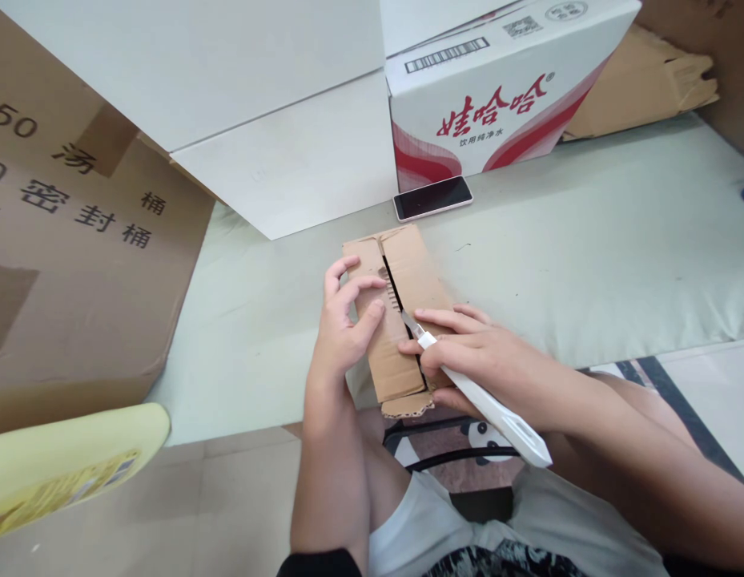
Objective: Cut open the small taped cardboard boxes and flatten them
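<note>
Under the left hand (347,320), the small box (384,365) is showing brown with short dark stripes; in the right hand (480,353), the knife (488,405) is gleaming white. Beyond both hands, the phone (432,199) is showing black, and the carton (423,120) is displaying red waves and lettering on white. Around them, the cloth (588,240) is glowing pale green.

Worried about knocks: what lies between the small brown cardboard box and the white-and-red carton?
A flat, black-screened phone, seen in the head view.
</note>
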The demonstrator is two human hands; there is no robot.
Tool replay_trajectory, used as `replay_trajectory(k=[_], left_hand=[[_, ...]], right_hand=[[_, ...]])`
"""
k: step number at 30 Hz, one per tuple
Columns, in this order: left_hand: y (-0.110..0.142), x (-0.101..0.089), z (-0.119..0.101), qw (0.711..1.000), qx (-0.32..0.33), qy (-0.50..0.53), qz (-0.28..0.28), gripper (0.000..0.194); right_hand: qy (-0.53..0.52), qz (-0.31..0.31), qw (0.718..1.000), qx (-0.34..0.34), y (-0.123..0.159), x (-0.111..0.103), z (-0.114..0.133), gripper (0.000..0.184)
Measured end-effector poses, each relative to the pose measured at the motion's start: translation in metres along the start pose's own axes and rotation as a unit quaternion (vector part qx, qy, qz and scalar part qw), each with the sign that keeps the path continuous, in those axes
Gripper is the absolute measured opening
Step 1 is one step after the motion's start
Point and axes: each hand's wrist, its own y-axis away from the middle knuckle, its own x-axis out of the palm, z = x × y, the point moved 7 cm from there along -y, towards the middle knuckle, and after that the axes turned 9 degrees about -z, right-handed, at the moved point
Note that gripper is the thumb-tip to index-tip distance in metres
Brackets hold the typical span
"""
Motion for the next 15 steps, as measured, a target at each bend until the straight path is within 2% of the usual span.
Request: replay_trajectory(k=[15], left_hand=[[-0.0002,-0.0008,-0.0001,1.0,0.002,0.002,-0.007,0.039]], right_hand=[[-0.007,0.001,1.0,-0.003,0.0017,0.0006,-0.0008,0.006]])
